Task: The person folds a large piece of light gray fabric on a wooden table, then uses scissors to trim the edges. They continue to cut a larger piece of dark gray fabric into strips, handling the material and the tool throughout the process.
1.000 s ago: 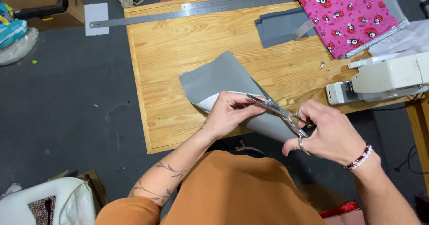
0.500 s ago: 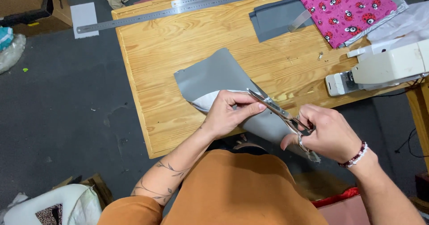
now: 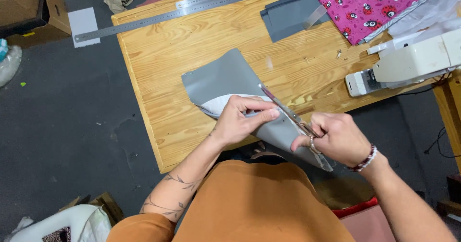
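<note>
1. Left hand (image 3: pixel 240 119), at frame centre, pinches the grey fabric (image 3: pixel 225 81) lying on the desk (image 3: pixel 163 64).
2. Right hand (image 3: pixel 336 138), lower right of centre, grips scissors (image 3: pixel 283 108) whose blades lie along the fabric.

I see a folded grey fabric sheet (image 3: pixel 225 78) with a white underside, silver steel scissors (image 3: pixel 283 108), a pale pine tabletop (image 3: pixel 192 45), pink cloth printed with red ladybirds (image 3: pixel 370 4), my orange shirt (image 3: pixel 259 203), and a red-and-white beaded bracelet (image 3: pixel 366 159).
</note>
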